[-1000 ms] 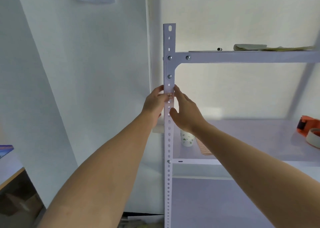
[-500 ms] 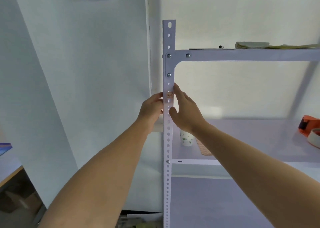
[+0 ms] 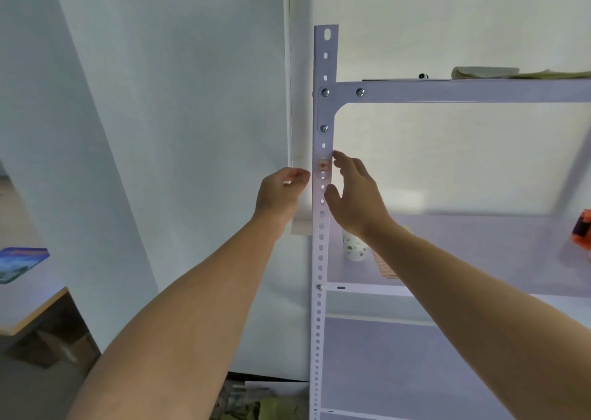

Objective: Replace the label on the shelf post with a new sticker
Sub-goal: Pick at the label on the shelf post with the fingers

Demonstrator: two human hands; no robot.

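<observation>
The small orange square sticker (image 3: 324, 165) is stuck flat on the front of the tall white metal shelf post with holes (image 3: 320, 323), a little above the middle of the view.

The left hand (image 3: 279, 196) is at 9 o'clock from the sticker, just beside the post and not touching it. Its fingers (image 3: 297, 176) are curled in. A tiny pale bit shows there, but it is too small for me to tell if the hand holds something.

The right hand (image 3: 359, 199) is at 4 o'clock from the sticker. Its fingers (image 3: 340, 157) are straight and loose and hold nothing. One fingertip is very near the post's edge, at 3 o'clock from the sticker.

What could go wrong:
- I think the sticker sits over one of the post's holes. A hard push there could dent or tear it.
- If the edges are not rubbed down, a corner could lift and the sticker could peel off later.
- That near fingertip could catch the sticker's side and make it crooked.
- The white paper cup with green dots (image 3: 354, 248) stands on the white shelf board (image 3: 479, 243), at 5 o'clock from the sticker and right under the right wrist. A dropping arm could knock it over.
</observation>
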